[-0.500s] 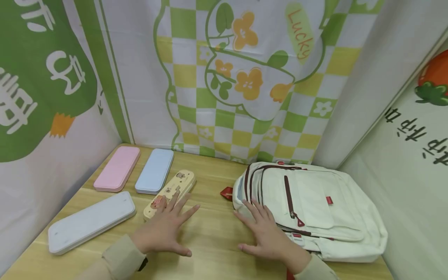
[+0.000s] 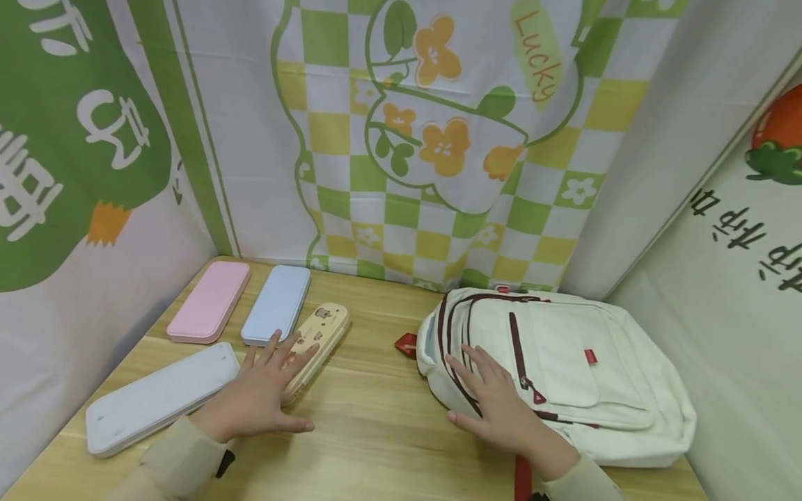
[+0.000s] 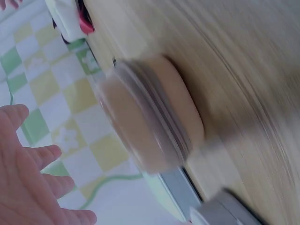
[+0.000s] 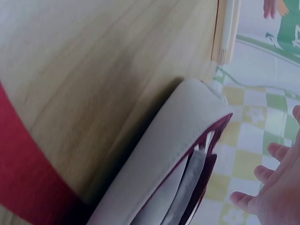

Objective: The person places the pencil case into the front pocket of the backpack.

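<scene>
My left hand point(image 2: 250, 400) hovers palm down with fingers spread, partly covering a cream pencil case with small bear prints point(image 2: 326, 327). In the left wrist view that case point(image 3: 145, 112) appears blurred, apart from the fingers point(image 3: 42, 154). My right hand point(image 2: 501, 410) is spread over the near left edge of a white backpack point(image 2: 564, 355) lying flat with dark red zips. The right wrist view shows the backpack's partly open zip side point(image 4: 164, 154), with the fingers point(image 4: 265, 173) above it. Neither hand holds anything.
A pink case point(image 2: 209, 303), a light blue case point(image 2: 276, 303) and a long white case point(image 2: 163, 396) lie at the left of the wooden table point(image 2: 376, 424). A red strap point(image 2: 522, 476) hangs by the right wrist. Printed curtains point(image 2: 451, 236) enclose the back and sides.
My left hand has moved left, uncovering the near right edge of the cream case. My right hand has shifted right, farther over the backpack. The cases and backpack stay put.
</scene>
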Tool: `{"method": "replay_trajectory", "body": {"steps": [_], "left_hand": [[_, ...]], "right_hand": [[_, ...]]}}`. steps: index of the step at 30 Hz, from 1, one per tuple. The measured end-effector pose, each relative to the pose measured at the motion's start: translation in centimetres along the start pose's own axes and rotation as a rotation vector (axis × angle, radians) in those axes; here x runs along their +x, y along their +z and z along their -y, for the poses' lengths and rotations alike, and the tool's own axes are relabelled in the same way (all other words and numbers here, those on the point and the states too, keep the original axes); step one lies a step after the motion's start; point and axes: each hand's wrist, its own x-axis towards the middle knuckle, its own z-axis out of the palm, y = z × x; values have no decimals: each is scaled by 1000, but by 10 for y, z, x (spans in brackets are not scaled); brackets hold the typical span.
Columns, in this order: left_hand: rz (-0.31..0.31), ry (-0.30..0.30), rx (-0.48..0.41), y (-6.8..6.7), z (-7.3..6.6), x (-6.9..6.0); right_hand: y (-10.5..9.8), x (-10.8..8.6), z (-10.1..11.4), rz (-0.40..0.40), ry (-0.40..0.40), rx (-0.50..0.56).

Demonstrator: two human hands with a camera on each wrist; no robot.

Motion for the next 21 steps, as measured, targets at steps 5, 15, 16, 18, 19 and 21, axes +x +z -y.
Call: {"method": "replay_trajectory", "body": {"steps": [5,15,16,18,19,21], "left_hand": [[-15,-66,-15,-11,10,-10],[-46,-148,-76,-18,41,-25],[-46,-155,-86,-18,45,-26],[-46,-168,-101,-18,53,-29],[-48,-172,-104,-19,55,-31],[-54,-185,-108,-20,61,-34]], "right_hand": [[-6,1,-6,25,78,78],[-15,5,-10,56,233,227],[-16,5,-12,57,244,235],[-19,6,-13,64,284,276],[-21,7,-13,68,308,307],[-25,9,-14,71,369,368]]}}
